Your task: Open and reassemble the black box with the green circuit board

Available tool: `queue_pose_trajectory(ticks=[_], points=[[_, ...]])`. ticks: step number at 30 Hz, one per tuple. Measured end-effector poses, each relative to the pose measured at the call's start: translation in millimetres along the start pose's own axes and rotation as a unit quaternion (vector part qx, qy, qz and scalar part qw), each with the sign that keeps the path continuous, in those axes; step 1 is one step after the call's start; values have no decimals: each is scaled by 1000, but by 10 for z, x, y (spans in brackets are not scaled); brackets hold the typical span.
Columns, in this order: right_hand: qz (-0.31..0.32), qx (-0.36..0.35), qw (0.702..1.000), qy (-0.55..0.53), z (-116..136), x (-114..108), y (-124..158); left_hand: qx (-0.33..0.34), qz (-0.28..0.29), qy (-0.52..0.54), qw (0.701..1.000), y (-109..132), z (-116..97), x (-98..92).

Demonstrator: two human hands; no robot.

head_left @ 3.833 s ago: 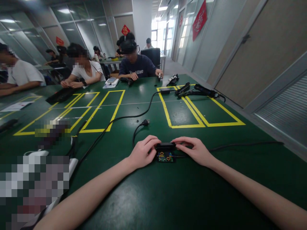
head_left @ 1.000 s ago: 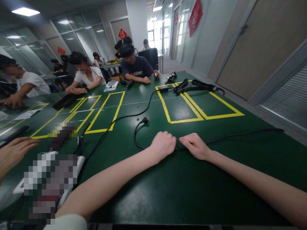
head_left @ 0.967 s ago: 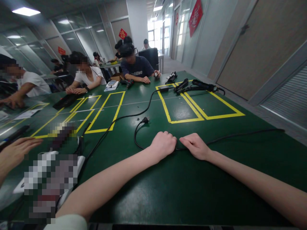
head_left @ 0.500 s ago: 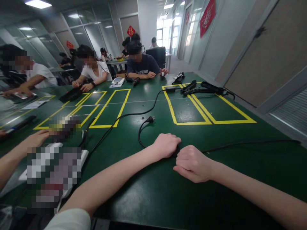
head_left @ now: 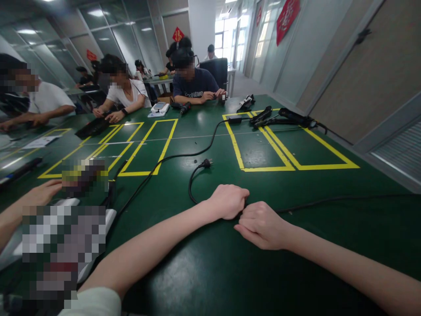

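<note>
My left hand [head_left: 229,201] is closed, knuckles up, around a black power cord [head_left: 193,186] that runs under my forearm. Its plug [head_left: 206,163] lies on the table just beyond the left wrist. Close against the left hand, my right hand [head_left: 261,224] is also curled shut on the cord. From there a black length of cord [head_left: 329,200] stretches away to the right edge. The fingers cover whatever part of the cord sits between the two fists.
Yellow tape outlines [head_left: 268,169] mark the green table [head_left: 197,272]. Black folded gear [head_left: 289,117] and an inline adapter [head_left: 234,120] lie beyond. A drill [head_left: 185,109] rests near a co-worker [head_left: 197,85]. Another person's hand [head_left: 49,189] reaches in at left beside blurred items.
My two fists have drawn slightly closer together, and the dark piece that showed between them is now almost covered. The view has shifted a little.
</note>
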State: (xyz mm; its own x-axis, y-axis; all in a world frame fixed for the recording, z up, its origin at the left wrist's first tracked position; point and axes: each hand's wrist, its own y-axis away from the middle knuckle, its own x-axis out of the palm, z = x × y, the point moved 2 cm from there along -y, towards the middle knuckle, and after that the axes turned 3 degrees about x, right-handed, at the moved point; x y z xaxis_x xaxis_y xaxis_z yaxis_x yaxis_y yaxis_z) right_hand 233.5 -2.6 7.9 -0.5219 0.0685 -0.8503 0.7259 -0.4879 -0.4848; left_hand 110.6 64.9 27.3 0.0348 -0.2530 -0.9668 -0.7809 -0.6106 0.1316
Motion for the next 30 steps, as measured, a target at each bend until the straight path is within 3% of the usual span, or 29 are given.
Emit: queue_pose_trajectory(ticks=[7, 12, 16, 20, 24, 30], points=[[-7, -12, 1000, -5, -23, 43, 29, -14, 6, 6, 1000, 5, 8, -16], [-39, -48, 998, 13, -14, -113, -45, -22, -1, 8, 1000, -7, 20, 5], [-67, -37, 995, 62, 0, -217, -123, -21, -4, 16, 1000, -25, 29, 34], [1, -31, 997, 76, 38, -226, -148, -22, -3, 27, 999, -33, 33, 47], [-4, -14, 997, 78, 32, -277, -128, -23, -1, 43, 999, -36, 34, 46], [49, -10, 996, 72, -11, -252, -107, -34, 0, 65, 997, -28, 43, 20]])
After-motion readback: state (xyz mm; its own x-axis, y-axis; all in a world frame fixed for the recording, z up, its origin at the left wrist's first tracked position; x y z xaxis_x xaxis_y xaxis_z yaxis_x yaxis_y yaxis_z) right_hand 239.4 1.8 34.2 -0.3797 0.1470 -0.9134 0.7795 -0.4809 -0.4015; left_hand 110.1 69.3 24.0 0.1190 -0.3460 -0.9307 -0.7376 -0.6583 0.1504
